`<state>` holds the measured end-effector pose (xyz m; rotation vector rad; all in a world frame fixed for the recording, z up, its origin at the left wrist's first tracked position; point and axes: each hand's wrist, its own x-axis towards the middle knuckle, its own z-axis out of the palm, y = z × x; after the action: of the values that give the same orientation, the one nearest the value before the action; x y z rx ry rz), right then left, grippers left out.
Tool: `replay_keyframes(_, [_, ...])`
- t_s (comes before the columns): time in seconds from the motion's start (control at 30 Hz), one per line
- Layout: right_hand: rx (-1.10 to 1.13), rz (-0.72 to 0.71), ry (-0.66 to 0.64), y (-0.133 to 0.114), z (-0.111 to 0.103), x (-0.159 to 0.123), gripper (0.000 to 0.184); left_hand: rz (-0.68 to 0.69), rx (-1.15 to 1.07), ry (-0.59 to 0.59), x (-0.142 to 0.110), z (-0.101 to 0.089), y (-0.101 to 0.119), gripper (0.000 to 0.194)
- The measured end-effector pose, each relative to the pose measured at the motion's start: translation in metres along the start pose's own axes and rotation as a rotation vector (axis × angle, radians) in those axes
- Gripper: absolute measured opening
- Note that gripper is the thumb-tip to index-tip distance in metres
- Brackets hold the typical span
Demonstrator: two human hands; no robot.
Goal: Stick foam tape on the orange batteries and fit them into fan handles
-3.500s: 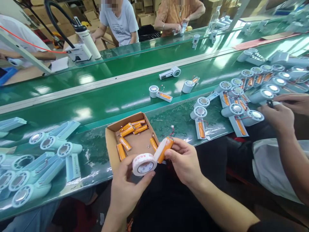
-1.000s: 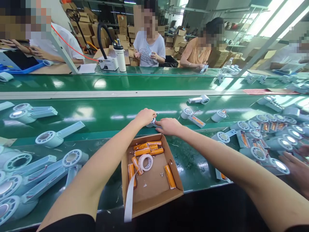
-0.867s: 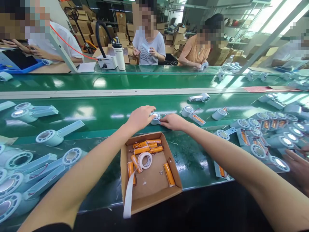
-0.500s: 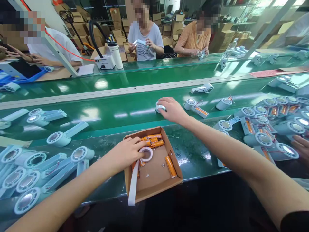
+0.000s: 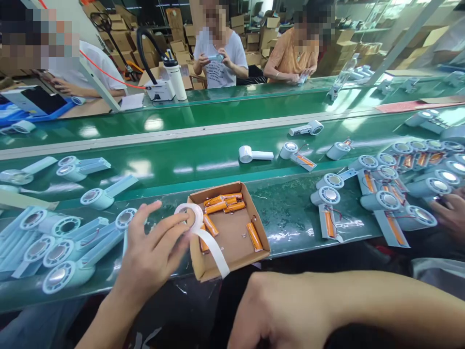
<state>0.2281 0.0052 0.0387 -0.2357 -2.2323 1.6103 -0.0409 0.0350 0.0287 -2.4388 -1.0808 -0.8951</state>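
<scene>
My left hand [image 5: 150, 254] pinches a white tape roll [image 5: 189, 214] just above the left edge of a shallow cardboard box [image 5: 238, 252]. A loose strip of tape [image 5: 215, 252] hangs from the roll across the box. Several orange batteries [image 5: 221, 203] lie inside the box. My right hand [image 5: 286, 310] is low and close to me, below the table edge. Only its back and knuckles show and its fingers are hidden. A white closed fan [image 5: 252, 155] lies alone on the green belt beyond the box.
Open pale-blue fan housings are heaped at the left [image 5: 69, 242] and at the right [image 5: 392, 194]. A co-worker's hand [image 5: 450, 213] works at the right pile. Several people sit across the belt. A white bottle [image 5: 176, 80] stands there.
My left hand lifted the tape roll out of the box and drew it left. My right hand left the white fan on the belt and pulled back toward my body.
</scene>
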Motion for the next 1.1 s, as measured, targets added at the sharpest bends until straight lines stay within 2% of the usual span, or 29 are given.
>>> replay_keyframes(0.07, [-0.156,0.062,0.063,0.005,0.001,0.006,0.026,-0.042,-0.014,-0.018,-0.009,-0.004,-0.001,0.021])
replay_keyframes(0.17, [-0.494,0.365,0.236,0.023,-0.013,0.024,0.025,-0.059,-0.078,-0.088,-0.016,-0.003,-0.003,0.015])
replay_keyframes(0.23, [-0.627,0.523,0.24,0.036,-0.024,0.036,0.027,-0.082,-0.102,-0.121,-0.019,0.004,-0.011,0.012])
replay_keyframes(0.3, [-0.661,0.583,0.203,0.045,-0.03,0.042,0.028,-0.179,-0.11,-0.101,-0.026,0.01,-0.026,0.016])
replay_keyframes(0.4, [-0.644,0.543,0.161,0.048,-0.029,0.037,0.025,-0.381,-0.079,-0.019,-0.051,0.011,-0.046,0.016])
replay_keyframes(0.47, [-0.638,0.47,0.158,0.047,-0.026,0.025,0.022,-0.425,-0.091,-0.001,-0.074,0.007,-0.047,0.012])
replay_keyframes(0.57, [-0.594,0.371,0.155,0.043,-0.023,0.004,0.021,-0.331,-0.111,-0.141,-0.104,0.002,-0.031,0.013])
replay_keyframes(0.63, [-0.546,0.33,0.155,0.039,-0.024,-0.005,0.024,-0.243,-0.042,-0.255,-0.115,0.0,-0.018,0.018])
replay_keyframes(0.7, [-0.487,0.308,0.187,0.034,-0.024,-0.006,0.026,-0.193,0.055,-0.275,-0.117,-0.002,-0.006,0.017])
replay_keyframes(0.77, [-0.372,0.324,0.255,0.027,-0.022,0.003,0.024,-0.185,0.105,-0.194,-0.111,-0.008,0.005,0.013])
replay_keyframes(0.8, [-0.28,0.358,0.283,0.024,-0.02,0.009,0.032,-0.184,0.108,-0.14,-0.106,-0.012,0.011,0.013])
replay_keyframes(0.87, [-0.044,0.44,0.299,0.02,-0.013,0.025,0.065,-0.18,0.088,-0.051,-0.093,-0.021,0.02,0.016])
replay_keyframes(0.9, [0.076,0.473,0.267,0.019,-0.008,0.032,0.073,-0.167,0.072,-0.024,-0.088,-0.025,0.023,0.016])
replay_keyframes(0.93, [0.174,0.495,0.213,0.018,-0.003,0.037,0.067,-0.15,0.061,-0.014,-0.084,-0.028,0.025,0.016])
replay_keyframes(1.0, [0.265,0.498,0.065,0.019,0.007,0.041,0.032,-0.111,0.071,-0.026,-0.08,-0.031,0.021,0.012])
replay_keyframes(1.03, [0.254,0.474,-0.012,0.019,0.012,0.039,0.027,-0.091,0.087,-0.041,-0.082,-0.032,0.017,0.012])
replay_keyframes(1.1, [0.16,0.381,-0.172,0.018,0.015,0.033,0.041,-0.068,0.121,-0.072,-0.089,-0.031,0.008,0.012])
